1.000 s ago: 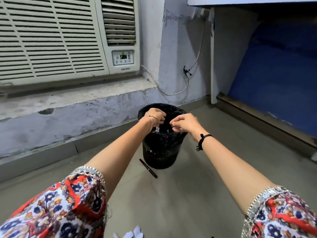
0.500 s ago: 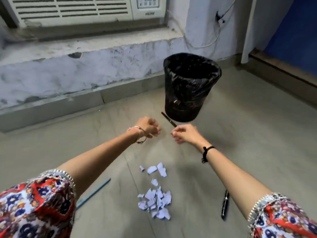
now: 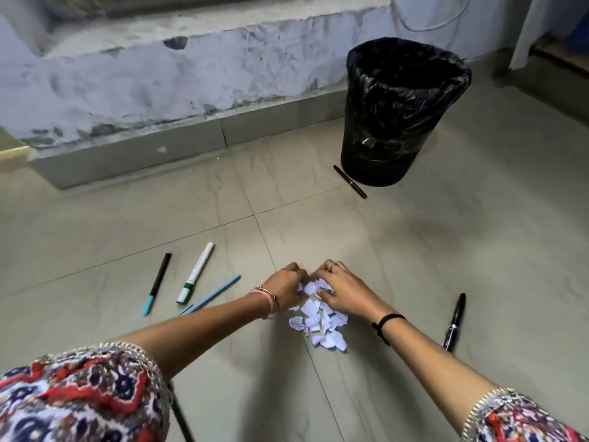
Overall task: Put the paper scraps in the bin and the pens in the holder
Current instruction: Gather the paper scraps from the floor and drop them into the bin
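A heap of white paper scraps point(image 3: 322, 327) lies on the tiled floor in front of me. My left hand point(image 3: 287, 287) and my right hand point(image 3: 342, 290) press down on the far end of the heap, fingers curled around several scraps. The black bin point(image 3: 398, 122), lined with a black bag, stands farther away to the right. Pens lie scattered: a black pen point(image 3: 350, 181) by the bin's base, a dark pen point(image 3: 454, 322) right of my right arm, a black-and-teal pen point(image 3: 157, 283), a white-and-green marker point(image 3: 196, 272) and a blue pen point(image 3: 216, 293) to the left. No holder is in view.
A grey skirting and a worn white wall ledge point(image 3: 191, 74) run along the far side. A white cable point(image 3: 430, 23) hangs on the wall behind the bin. A dark thin leg point(image 3: 181, 416) shows near my left sleeve.
My hands came away from the bin's opening, moved back toward me and dropped onto the scrap heap. My view tilted down, bringing the pens on the left into sight.
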The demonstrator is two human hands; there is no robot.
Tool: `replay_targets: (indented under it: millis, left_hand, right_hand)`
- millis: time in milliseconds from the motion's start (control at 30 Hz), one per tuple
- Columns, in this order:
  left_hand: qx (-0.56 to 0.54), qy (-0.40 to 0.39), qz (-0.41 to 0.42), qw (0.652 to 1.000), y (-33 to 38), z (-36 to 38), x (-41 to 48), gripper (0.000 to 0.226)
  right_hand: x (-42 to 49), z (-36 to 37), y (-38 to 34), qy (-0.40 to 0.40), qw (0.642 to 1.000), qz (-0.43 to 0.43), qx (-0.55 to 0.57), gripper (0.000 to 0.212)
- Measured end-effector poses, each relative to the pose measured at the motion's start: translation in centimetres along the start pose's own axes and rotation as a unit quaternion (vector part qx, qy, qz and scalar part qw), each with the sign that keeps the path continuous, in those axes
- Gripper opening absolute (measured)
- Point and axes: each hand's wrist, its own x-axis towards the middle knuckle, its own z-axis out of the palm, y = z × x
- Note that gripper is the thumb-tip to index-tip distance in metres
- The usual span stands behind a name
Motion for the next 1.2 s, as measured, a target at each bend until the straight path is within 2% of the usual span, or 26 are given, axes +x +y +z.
replay_targets:
  millis: [67,133,233,333,433,500,600,800,1033,1200]
  left_hand:
    - [0.001,-0.011,0.006,1.000,0.0,0.8,-1.3,0.042]
    - [0.013,-0.003,0.005,1.000,-0.4,1.4,-2.4,0.052]
    - [0.052,0.011,-0.003,0.999,-0.9,2.0,-3.6,0.079]
    - [0.087,0.005,-0.013,0.996,-1.2,2.6,-4.2,0.098]
    - [0.104,-0.001,-0.006,0.995,-1.2,3.4,-4.0,0.098]
    - [0.102,0.001,0.003,0.995,-1.0,3.7,-3.6,0.094]
    - [0.090,0.013,0.003,0.996,-0.2,3.8,-3.1,0.083]
    - [0.062,0.021,-0.020,0.998,1.0,3.7,-2.1,0.069]
    - [0.035,0.063,-0.030,0.997,1.2,4.0,-1.6,0.035]
    - [-0.013,0.077,-0.049,0.996,0.5,4.2,-1.4,0.026]
  right_hand:
    - [-1.3,0.2,0.1,-0.013,1.000,-0.019,-0.001,0.038]
    - [-2.5,0.0,0.1,-0.017,0.999,-0.032,0.001,0.044]
    - [-3.5,-0.7,-0.1,-0.038,0.999,-0.019,-0.006,0.076]
    - [-4.2,-0.8,-0.1,-0.082,0.993,-0.024,-0.076,0.107]
    - [-4.9,-0.1,0.0,-0.108,0.985,-0.034,-0.126,0.127]
    - [-5.0,0.6,0.1,-0.102,0.984,-0.030,-0.141,0.132]
    - [-4.6,1.4,-0.1,-0.059,0.993,-0.013,-0.104,0.124]
    - [-3.8,1.8,-1.2,-0.011,1.000,0.002,-0.008,0.080]
    - [-3.9,2.6,-1.7,0.038,0.998,0.019,0.050,0.029]
    - [-3.8,3.2,-1.9,0.064,0.994,0.039,0.073,0.021]
